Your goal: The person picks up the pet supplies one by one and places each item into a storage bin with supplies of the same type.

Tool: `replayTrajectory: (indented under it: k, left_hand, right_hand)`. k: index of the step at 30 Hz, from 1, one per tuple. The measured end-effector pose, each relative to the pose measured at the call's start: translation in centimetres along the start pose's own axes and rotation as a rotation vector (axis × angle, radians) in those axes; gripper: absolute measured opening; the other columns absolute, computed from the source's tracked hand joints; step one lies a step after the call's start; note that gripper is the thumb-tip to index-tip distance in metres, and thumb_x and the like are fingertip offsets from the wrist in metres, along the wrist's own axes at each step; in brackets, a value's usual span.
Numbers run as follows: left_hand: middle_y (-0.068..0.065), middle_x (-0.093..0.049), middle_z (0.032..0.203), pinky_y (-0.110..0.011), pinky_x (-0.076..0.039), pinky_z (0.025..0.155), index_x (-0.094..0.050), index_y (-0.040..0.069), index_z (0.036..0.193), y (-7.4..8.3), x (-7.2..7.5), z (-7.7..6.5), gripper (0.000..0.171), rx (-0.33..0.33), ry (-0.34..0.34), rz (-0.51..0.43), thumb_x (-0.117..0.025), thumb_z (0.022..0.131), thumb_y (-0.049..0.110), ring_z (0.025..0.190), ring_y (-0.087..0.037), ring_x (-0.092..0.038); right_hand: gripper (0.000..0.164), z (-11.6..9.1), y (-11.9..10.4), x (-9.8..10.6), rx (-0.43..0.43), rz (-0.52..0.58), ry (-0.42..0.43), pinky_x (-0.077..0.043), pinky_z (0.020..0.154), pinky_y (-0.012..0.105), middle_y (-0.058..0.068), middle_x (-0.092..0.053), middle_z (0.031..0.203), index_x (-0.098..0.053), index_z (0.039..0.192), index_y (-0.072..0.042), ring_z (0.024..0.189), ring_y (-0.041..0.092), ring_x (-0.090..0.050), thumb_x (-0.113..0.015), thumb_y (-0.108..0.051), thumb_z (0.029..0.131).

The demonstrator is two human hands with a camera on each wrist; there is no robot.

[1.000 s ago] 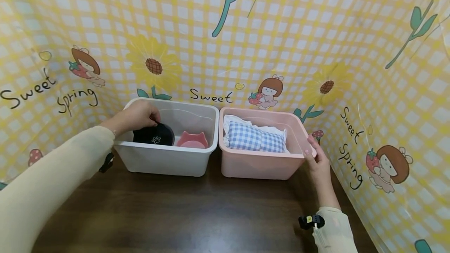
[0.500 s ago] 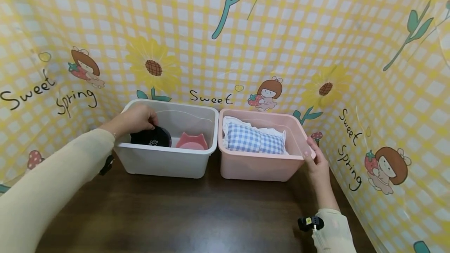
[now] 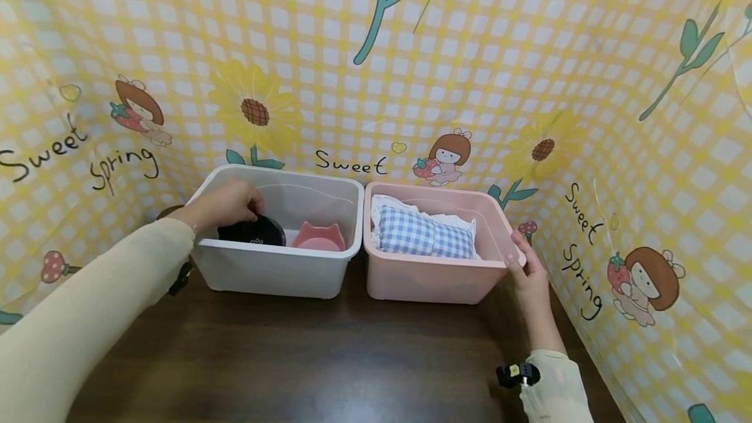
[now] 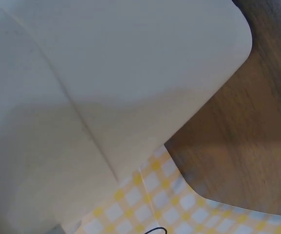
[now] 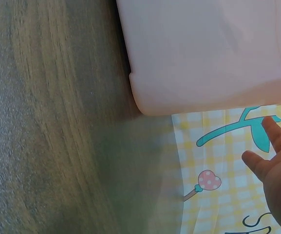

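Observation:
Inside the grey storage bin (image 3: 270,273), my left hand (image 3: 234,202) pinches the top edge of a black round dish (image 3: 254,232) with a pale paw print. The dish is tilted up, and the bin's near wall hides its lower part. To its right in the same bin sits a pink cat-eared bowl (image 3: 320,238). My right hand (image 3: 531,276) holds the right rim of the pink storage bin (image 3: 435,282), thumb over the corner. A blue-and-white checked pillow (image 3: 425,230) with a white frill lies in that bin. In the right wrist view some fingers (image 5: 256,165) spread below the bin.
Both bins stand side by side on a dark wooden table (image 3: 329,358). A yellow checked, printed cloth (image 3: 352,103) rises behind and at both sides. The left wrist view shows mostly the grey bin's outer wall (image 4: 121,73).
My left hand has lowered the black dish slightly into the grey bin, so less of its paw print shows. The right hand has stayed on the pink bin's rim.

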State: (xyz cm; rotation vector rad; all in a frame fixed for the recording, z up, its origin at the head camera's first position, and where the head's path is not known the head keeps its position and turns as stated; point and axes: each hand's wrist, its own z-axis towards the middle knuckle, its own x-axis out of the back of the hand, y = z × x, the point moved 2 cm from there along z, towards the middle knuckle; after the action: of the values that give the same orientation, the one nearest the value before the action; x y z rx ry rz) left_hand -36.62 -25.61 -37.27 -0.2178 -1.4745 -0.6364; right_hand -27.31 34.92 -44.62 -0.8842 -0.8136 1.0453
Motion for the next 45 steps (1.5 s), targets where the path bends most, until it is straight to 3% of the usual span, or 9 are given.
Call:
replayTrajectory:
  k: [8,13,21,34,39,45]
  left_hand:
    - [0.001,-0.072,0.083,-0.044,-0.055,0.078,-0.075,0.007,0.087,-0.6,-0.1,0.4,0.003,0.029,-0.022,-0.022,-0.075,0.089,0.004,0.079,-0.017,-0.064]
    - [0.000,-0.070,0.082,-0.040,-0.053,0.074,-0.073,0.009,0.086,-0.8,-0.1,0.5,0.005,0.088,-0.017,-0.077,-0.075,0.090,0.008,0.076,-0.016,-0.062]
    - [-0.001,-0.073,0.088,-0.041,-0.056,0.078,-0.074,0.004,0.097,-0.1,-0.4,-0.2,0.014,0.095,-0.042,-0.136,-0.080,0.088,0.013,0.084,-0.017,-0.067]
    - [-0.002,-0.075,0.095,-0.036,-0.058,0.078,-0.075,0.011,0.098,1.5,1.6,-1.4,0.011,0.071,0.003,-0.261,-0.080,0.090,0.017,0.094,-0.022,-0.072]
    - [-0.003,-0.076,0.098,-0.034,-0.059,0.079,-0.075,0.011,0.100,2.1,2.6,-2.4,0.013,0.082,0.025,-0.308,-0.080,0.091,0.020,0.097,-0.022,-0.072]
    - [-0.004,-0.076,0.103,-0.040,-0.059,0.083,-0.075,0.012,0.103,2.5,3.1,-4.0,0.014,0.113,0.063,-0.346,-0.075,0.095,0.023,0.099,-0.024,-0.072]
  right_hand:
    - [0.046,-0.1,0.1,0.1,0.010,0.029,0.013,-0.034,0.111,0.011,0.010,-0.044,0.160,-0.053,0.147,-0.002,0.149,0.015,-0.037,-0.057,-0.003,0.101]
    - [0.046,-0.2,0.1,0.1,0.011,0.021,0.010,-0.035,0.110,0.012,0.009,-0.045,0.160,-0.053,0.147,-0.002,0.148,0.013,-0.038,-0.058,-0.004,0.102]
    - [0.045,-0.7,0.1,0.0,0.006,0.007,0.004,-0.034,0.111,0.011,0.010,-0.044,0.160,-0.054,0.146,-0.001,0.149,0.015,-0.038,-0.058,-0.002,0.101]
    - [0.046,0.1,-0.2,0.1,0.019,0.001,-0.009,-0.036,0.110,0.011,0.009,-0.044,0.160,-0.054,0.147,-0.003,0.150,0.018,-0.036,-0.056,0.000,0.101]
    - [0.046,0.0,-0.3,0.0,0.013,-0.029,-0.026,-0.036,0.109,0.010,0.008,-0.044,0.160,-0.053,0.148,-0.004,0.150,0.019,-0.036,-0.057,-0.002,0.101]
    - [0.047,0.0,-0.5,0.3,-0.012,-0.089,-0.048,-0.035,0.108,0.008,0.005,-0.042,0.162,-0.051,0.150,-0.007,0.150,0.018,-0.035,-0.057,-0.007,0.103]
